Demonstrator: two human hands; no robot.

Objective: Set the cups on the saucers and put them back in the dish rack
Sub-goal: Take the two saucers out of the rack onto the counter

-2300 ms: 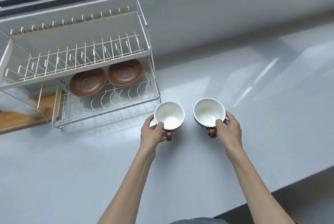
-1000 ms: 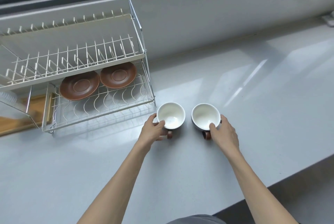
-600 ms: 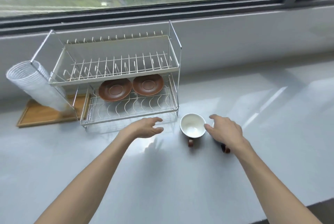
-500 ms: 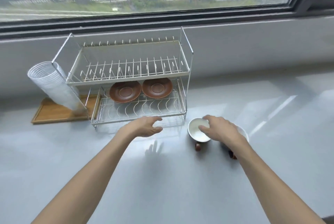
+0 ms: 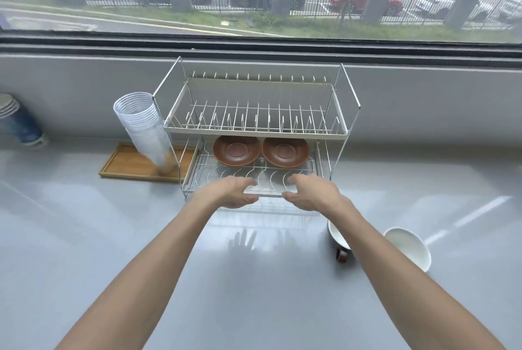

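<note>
Fingers [image 5: 248,184] of both hands spread, empty, at dish rack [image 5: 255,130] front edge.

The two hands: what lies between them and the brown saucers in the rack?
In the head view, only the rack's bare wire shelf separates the left hand and right hand from the saucers.

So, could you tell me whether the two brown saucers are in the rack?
In: both brown round saucers lie on the wire rack's lower shelf.
</note>
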